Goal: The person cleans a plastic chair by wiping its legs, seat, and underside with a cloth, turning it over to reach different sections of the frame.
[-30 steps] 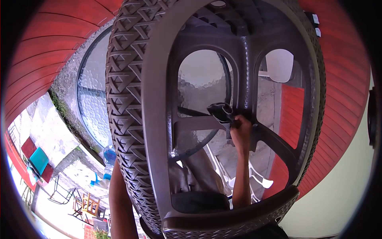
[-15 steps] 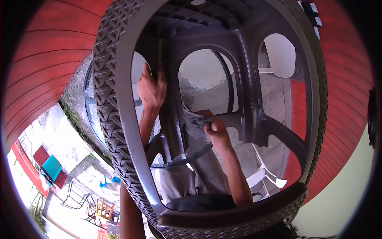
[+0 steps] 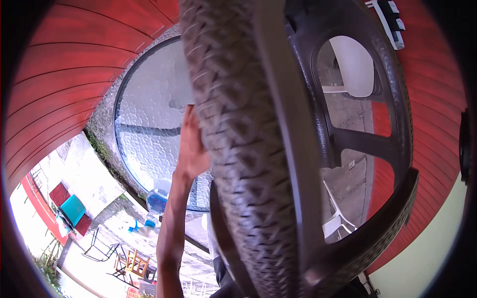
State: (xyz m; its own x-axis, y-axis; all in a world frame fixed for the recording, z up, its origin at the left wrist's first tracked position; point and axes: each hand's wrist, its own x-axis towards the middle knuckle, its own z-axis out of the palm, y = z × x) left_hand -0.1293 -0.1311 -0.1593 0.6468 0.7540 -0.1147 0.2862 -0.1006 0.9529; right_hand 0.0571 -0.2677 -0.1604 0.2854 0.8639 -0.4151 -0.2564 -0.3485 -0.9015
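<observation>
A dark brown plastic chair [image 3: 243, 164] with a woven-pattern rim fills the middle of the view, its rim close to the camera and slightly blurred. At the rim's left side is my left hand [image 3: 193, 149], gripping the chair; one finger points up and the others are partly hidden by the rim. My right hand does not show; the chair blocks that area. Behind the chair lies a round textured glass tabletop [image 3: 149, 104].
A white chair [image 3: 352, 64] shows through the brown chair's openings. A clear container with blue in it [image 3: 157, 200] stands beyond the table. Farther off at lower left are a teal chair [image 3: 73, 210] and a wooden stool [image 3: 136, 263]. Red walls curve along both sides.
The brown chair has turned, bringing its woven side across the middle and uncovering more of the glass table. My left hand is lower. My right hand and the grey cloth it held have gone from sight.
</observation>
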